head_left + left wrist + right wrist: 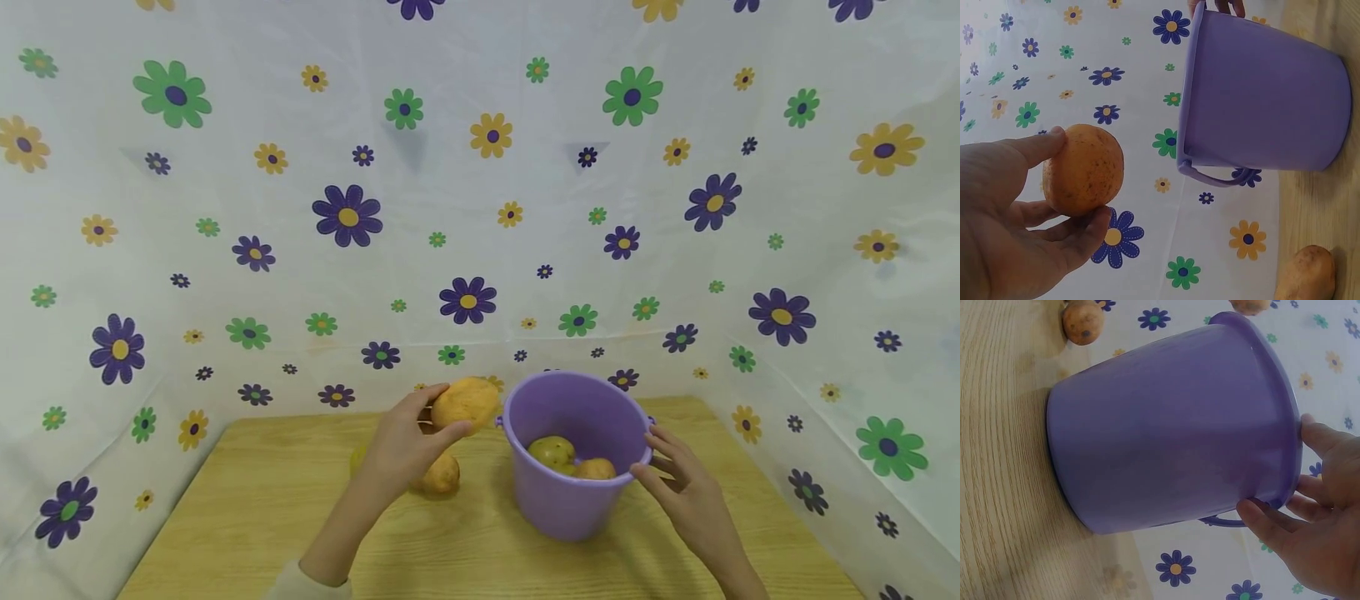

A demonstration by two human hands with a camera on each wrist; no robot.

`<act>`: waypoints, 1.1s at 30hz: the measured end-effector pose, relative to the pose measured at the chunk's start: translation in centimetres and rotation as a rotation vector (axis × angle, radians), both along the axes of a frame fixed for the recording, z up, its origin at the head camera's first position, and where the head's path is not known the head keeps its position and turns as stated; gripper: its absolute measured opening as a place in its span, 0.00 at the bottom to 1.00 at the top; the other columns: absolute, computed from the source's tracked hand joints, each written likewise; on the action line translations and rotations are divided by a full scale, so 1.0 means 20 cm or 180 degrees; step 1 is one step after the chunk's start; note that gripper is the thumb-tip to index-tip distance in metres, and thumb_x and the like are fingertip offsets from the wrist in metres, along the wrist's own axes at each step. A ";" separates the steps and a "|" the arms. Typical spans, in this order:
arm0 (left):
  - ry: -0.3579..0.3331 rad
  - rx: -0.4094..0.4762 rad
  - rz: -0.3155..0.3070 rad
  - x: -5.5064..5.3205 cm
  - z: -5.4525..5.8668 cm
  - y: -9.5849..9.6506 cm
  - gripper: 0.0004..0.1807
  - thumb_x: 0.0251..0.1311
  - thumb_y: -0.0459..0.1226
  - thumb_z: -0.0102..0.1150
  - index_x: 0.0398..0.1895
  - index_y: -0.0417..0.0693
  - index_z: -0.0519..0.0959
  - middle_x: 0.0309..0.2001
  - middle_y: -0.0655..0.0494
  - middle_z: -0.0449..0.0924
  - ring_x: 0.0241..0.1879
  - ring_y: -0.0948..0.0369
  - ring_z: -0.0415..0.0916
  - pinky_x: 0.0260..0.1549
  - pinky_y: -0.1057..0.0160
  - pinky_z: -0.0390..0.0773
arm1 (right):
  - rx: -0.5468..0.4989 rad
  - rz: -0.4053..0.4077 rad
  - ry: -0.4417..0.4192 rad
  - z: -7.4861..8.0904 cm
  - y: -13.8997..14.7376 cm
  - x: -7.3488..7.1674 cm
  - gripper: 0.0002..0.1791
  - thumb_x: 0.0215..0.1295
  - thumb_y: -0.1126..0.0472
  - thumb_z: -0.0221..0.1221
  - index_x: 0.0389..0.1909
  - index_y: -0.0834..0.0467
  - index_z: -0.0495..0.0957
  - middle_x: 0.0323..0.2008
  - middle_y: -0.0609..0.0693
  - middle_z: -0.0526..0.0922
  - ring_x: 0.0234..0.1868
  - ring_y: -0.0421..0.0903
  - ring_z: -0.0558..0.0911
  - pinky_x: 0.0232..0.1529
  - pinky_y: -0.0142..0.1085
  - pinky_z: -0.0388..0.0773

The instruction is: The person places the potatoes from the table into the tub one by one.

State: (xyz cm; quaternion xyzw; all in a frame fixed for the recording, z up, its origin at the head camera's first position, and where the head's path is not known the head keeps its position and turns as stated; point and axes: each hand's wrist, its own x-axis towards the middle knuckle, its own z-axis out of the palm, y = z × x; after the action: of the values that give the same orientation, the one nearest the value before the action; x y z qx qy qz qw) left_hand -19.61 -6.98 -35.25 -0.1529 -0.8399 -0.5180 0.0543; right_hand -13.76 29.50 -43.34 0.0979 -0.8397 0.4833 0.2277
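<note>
My left hand (401, 450) holds a yellow-brown potato (467, 404) up in the air, left of a purple bucket (562, 510). In the left wrist view thumb and fingers pinch this potato (1088, 170), whose skin is speckled. The bucket stands upright on the table, its mouth facing up. On its right side my right hand (693, 496) grips the rim, as the right wrist view also shows on the bucket (1172, 425). Inside the bucket lie a greenish round item (551, 452) and a tan potato (596, 469).
Behind my left forearm, another potato (441, 475) lies on the wooden table (240, 508), beside a partly hidden yellow-green item (357, 458). White sheeting with flower prints (420, 275) encloses the table at the back and sides. The bucket's handle (1216, 180) hangs down its side.
</note>
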 end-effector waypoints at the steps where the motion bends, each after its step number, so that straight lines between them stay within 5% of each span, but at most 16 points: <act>1: 0.0009 0.0009 -0.0025 -0.01 0.00 0.02 0.37 0.62 0.47 0.74 0.70 0.40 0.73 0.54 0.47 0.82 0.46 0.55 0.83 0.41 0.60 0.86 | -0.0005 0.0004 0.0009 0.00 0.00 0.00 0.27 0.71 0.66 0.64 0.68 0.71 0.71 0.73 0.67 0.66 0.54 0.27 0.78 0.48 0.23 0.81; 8: 0.0107 0.0051 -0.0231 -0.05 -0.02 0.16 0.37 0.63 0.46 0.73 0.70 0.37 0.73 0.54 0.46 0.81 0.45 0.55 0.82 0.40 0.62 0.86 | 0.0026 -0.0009 0.0011 -0.01 0.01 0.00 0.28 0.71 0.66 0.65 0.68 0.70 0.71 0.73 0.66 0.66 0.55 0.33 0.80 0.48 0.23 0.81; 16: 0.0096 0.0030 -0.0403 -0.07 -0.05 0.29 0.38 0.64 0.47 0.72 0.70 0.35 0.72 0.55 0.45 0.80 0.46 0.56 0.81 0.41 0.63 0.85 | 0.0053 -0.0070 -0.0028 -0.01 0.00 0.00 0.28 0.72 0.65 0.65 0.69 0.69 0.71 0.73 0.65 0.66 0.57 0.61 0.81 0.48 0.23 0.80; 33: 0.0044 -0.0242 -0.0389 -0.15 -0.11 0.53 0.40 0.62 0.53 0.72 0.70 0.38 0.74 0.66 0.44 0.77 0.63 0.49 0.76 0.62 0.49 0.78 | -0.0010 -0.0041 -0.0017 -0.01 0.00 -0.01 0.28 0.72 0.65 0.64 0.69 0.69 0.71 0.74 0.64 0.66 0.59 0.63 0.80 0.49 0.23 0.81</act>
State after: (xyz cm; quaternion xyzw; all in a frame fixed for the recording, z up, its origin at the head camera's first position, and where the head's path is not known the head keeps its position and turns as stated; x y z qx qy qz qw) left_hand -22.55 3.67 -37.52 -0.2094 -0.8476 -0.4870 0.0225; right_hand -13.86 29.47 -43.51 0.0909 -0.8401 0.4834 0.2287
